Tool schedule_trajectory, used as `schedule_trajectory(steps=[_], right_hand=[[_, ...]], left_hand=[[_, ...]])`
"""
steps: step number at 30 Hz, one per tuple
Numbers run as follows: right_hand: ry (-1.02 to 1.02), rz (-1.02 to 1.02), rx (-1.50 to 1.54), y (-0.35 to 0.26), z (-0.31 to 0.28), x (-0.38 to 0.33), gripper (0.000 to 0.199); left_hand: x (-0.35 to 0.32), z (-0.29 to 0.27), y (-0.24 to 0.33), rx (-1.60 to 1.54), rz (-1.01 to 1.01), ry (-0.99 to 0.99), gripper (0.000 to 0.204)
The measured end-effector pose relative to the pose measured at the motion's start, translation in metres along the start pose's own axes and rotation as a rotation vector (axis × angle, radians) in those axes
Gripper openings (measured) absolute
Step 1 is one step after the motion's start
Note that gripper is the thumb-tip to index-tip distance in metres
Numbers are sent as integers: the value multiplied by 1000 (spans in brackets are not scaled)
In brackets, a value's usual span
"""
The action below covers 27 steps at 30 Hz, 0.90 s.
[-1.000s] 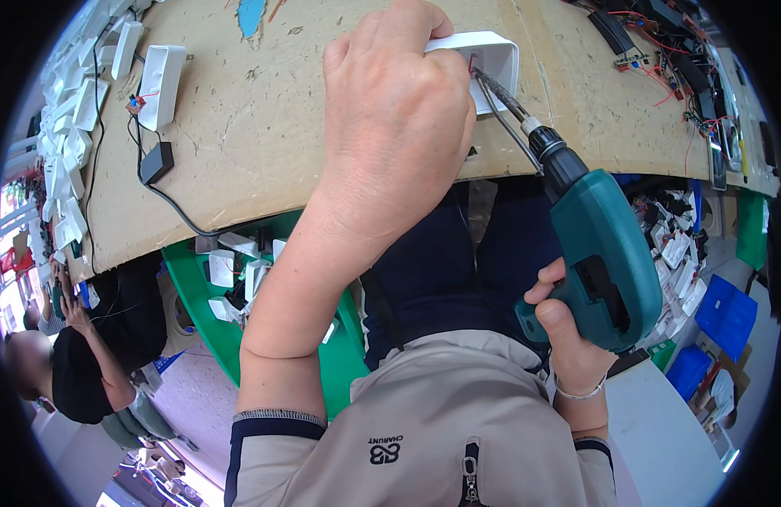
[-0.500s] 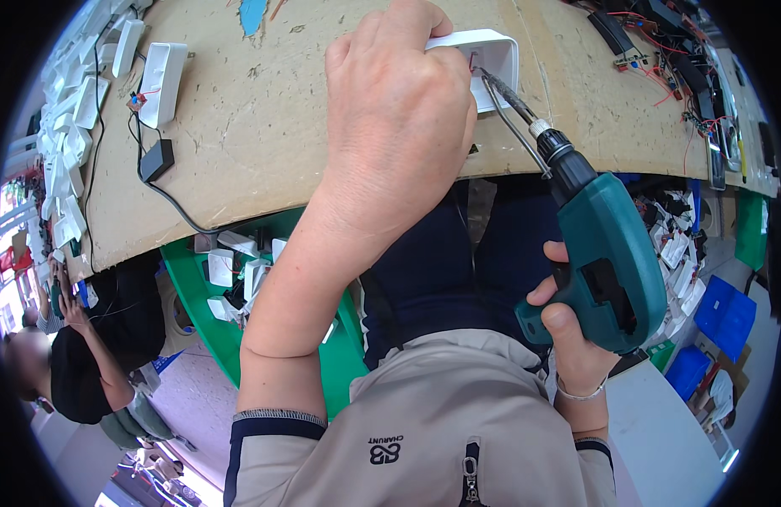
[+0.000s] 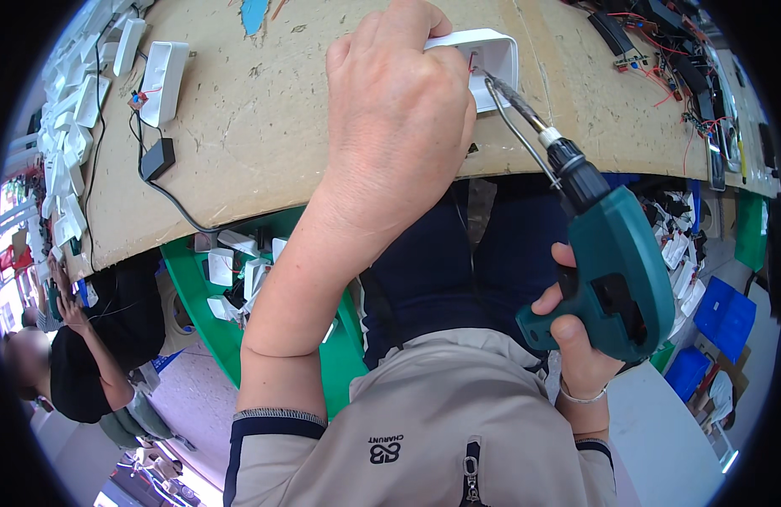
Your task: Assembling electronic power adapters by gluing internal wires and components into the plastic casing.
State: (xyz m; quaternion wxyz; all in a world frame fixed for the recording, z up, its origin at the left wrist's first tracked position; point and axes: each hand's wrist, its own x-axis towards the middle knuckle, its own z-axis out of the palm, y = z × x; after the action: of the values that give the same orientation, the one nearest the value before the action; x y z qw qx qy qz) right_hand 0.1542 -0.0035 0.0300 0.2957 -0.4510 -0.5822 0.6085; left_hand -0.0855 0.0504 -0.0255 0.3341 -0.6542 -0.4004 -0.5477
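Note:
My left hand (image 3: 403, 110) is closed on a white plastic case (image 3: 498, 52) on the workbench, its back covering much of the case. A short red wire (image 3: 472, 61) shows inside the case. My right hand (image 3: 585, 355) grips the handle of a dark green soldering gun (image 3: 623, 253) with a thin metal feed tube beside its iron. The gun points up and left, its tip (image 3: 492, 78) over the open case. Whether the tip touches anything inside cannot be made out. My left fingertips are hidden.
More white cases (image 3: 69, 144) are piled along the bench's left side, near another case (image 3: 164, 84) with a small circuit board and a black cable (image 3: 175, 203). Black parts with red wires (image 3: 661, 51) lie at right. A green tray (image 3: 344, 372) holds white parts below. A co-worker (image 3: 86, 363) sits at left.
The soldering gun has shifted slightly right and down with my right hand, its tip drawing back a little toward the case's near edge. My left hand and the case stay put.

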Motion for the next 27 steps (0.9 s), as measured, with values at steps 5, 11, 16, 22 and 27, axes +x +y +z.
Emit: schedule_trajectory(steps=[5, 11, 16, 22, 27], right_hand=[[56, -88, 16, 4, -7, -6, 74], [41, -92, 37, 8, -23, -8, 69], [93, -272, 80, 13, -23, -2, 72], [-2, -309, 219, 19, -35, -6, 71], [-30, -443, 231, 26, -42, 0, 64]], left_hand=[[2, -1, 0, 12, -11, -26, 7], [45, -28, 34, 206, -467, -639, 4], [22, -39, 32, 62, -716, -544, 7], [23, -80, 41, -329, -914, -458, 8], [17, -151, 53, -612, -1126, -368, 8]])
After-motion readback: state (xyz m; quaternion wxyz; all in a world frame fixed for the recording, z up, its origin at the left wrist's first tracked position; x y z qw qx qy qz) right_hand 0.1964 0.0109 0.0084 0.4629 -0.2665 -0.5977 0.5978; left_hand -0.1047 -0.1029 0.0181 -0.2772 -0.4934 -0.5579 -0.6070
